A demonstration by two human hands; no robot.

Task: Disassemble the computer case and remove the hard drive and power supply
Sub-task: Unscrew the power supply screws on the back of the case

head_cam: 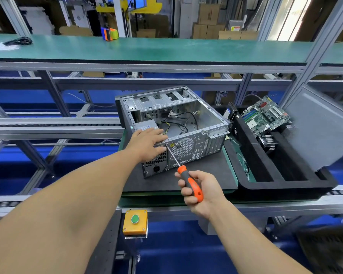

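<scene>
Grey steel dominates your view: the case (178,123) lies open on its side on a dark mat (206,175) at the middle of the surface (285,204), its rear panel facing you. Just to its right sits a black foam tray (265,171), with a green motherboard (265,115) propped in its far compartment and a grey side panel (321,125) leaning behind it.

Inside the case, the power supply (147,126) fills the near left corner, loose black cables (186,123) trailing across the floor beside it. The drive bays run along the far wall; whether a hard drive sits in them cannot be told.

Your left hand (149,143) lies flat over the case's near top edge, fingers straight and relaxed, pressing on the metal above the power supply's vent. Your right hand (196,190) has its fingers curled tight round the orange handle of a screwdriver (178,165), whose tip meets the rear panel just beside your left fingertips.

Nearest you, a yellow box with a green button (135,218) sits at the surface's edge.
</scene>
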